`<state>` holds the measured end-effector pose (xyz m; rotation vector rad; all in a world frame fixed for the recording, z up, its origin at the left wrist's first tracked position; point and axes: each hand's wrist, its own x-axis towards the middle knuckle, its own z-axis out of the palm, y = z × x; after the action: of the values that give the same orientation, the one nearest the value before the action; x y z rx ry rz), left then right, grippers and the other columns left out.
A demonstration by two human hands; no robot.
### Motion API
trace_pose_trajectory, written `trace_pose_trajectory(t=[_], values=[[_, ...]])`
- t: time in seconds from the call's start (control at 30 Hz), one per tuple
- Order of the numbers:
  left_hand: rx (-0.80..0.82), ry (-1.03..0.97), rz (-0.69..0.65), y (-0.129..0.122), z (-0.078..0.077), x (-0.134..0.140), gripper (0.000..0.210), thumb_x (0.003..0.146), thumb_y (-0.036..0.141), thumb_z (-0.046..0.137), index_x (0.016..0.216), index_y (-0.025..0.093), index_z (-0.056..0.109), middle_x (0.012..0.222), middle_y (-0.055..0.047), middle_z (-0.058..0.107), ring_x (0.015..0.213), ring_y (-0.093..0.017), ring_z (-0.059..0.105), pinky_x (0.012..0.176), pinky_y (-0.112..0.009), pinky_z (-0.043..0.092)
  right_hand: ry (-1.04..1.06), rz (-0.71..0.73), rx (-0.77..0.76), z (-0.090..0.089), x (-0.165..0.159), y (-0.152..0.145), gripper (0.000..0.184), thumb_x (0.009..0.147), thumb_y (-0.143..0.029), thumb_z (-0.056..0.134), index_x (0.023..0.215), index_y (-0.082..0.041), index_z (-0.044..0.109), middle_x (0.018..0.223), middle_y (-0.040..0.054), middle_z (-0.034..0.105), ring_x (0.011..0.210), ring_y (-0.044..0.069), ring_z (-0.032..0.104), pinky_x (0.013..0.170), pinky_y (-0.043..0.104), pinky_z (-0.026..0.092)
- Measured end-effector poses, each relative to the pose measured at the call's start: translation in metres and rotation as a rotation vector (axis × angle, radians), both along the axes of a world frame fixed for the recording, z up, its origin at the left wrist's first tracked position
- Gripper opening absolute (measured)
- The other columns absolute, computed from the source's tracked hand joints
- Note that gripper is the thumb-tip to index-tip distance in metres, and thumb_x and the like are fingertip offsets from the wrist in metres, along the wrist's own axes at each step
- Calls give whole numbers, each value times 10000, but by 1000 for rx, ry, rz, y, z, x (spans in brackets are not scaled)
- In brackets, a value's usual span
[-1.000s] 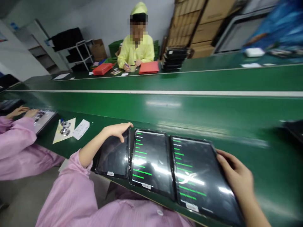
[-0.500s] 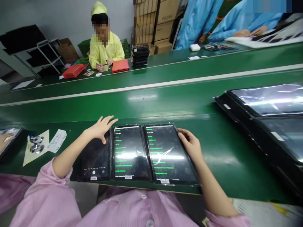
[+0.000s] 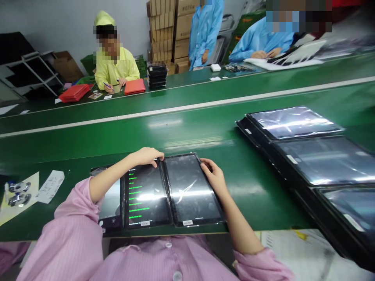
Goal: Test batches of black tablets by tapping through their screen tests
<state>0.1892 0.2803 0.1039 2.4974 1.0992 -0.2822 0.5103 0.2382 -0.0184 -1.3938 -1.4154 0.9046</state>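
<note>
Three tablets in clear film lie side by side at the bench's near edge. My left hand reaches over the left tablet, fingers bent and thumb at the top right corner of the middle tablet. That screen shows a list of green text lines. My right hand is closed on the right edge of the right tablet, thumb at the front edge, other fingers partly hidden. The right tablet's screen is dark with reflections. The left tablet shows camera-style buttons and is partly covered by my left arm.
Stacked tablets stand at the right. Left lie a handwritten paper slip and metal round parts on yellow paper. Across the green bench, a person in yellow writes beside red packets; people in blue are further right.
My left hand has moved right from above the left tablet to the middle tablet's top corner, its fingers drawing in. The right tablet's green text has gone. The view has shifted right.
</note>
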Motion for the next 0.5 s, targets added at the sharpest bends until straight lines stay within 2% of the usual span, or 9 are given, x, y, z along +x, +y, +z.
trace_pose_trajectory(t=[0.17,0.37,0.43,0.5], values=[[-70,-87,-87,8,-6,-7,281,819,187,774,1074,247,673,1128,-12,696,1028,-188,656,776,-234,433,-17,-4,-8,4,-1,0,508,782,-591,591,1054,-175,692,937,100,740,846,250,665,819,395,526],[-96,-148,-76,4,-5,-4,233,837,223,762,1042,288,671,1157,32,687,1059,-161,651,736,-232,415,-124,-31,-84,13,3,-2,558,701,-673,589,1019,-229,702,1043,104,753,973,326,688,904,465,527],[-98,-143,-46,7,-9,-1,233,817,225,782,1012,309,686,1143,50,695,1043,-161,660,705,-244,409,-182,-37,-104,9,8,2,522,695,-691,590,1003,-287,710,1061,98,750,1009,361,686,925,511,522],[-64,-155,12,10,-14,-8,307,806,258,798,1091,304,690,1234,13,677,1085,-198,655,769,-275,427,-232,-40,-124,0,14,8,449,718,-705,590,985,-364,709,1069,98,746,1024,386,684,926,555,516]])
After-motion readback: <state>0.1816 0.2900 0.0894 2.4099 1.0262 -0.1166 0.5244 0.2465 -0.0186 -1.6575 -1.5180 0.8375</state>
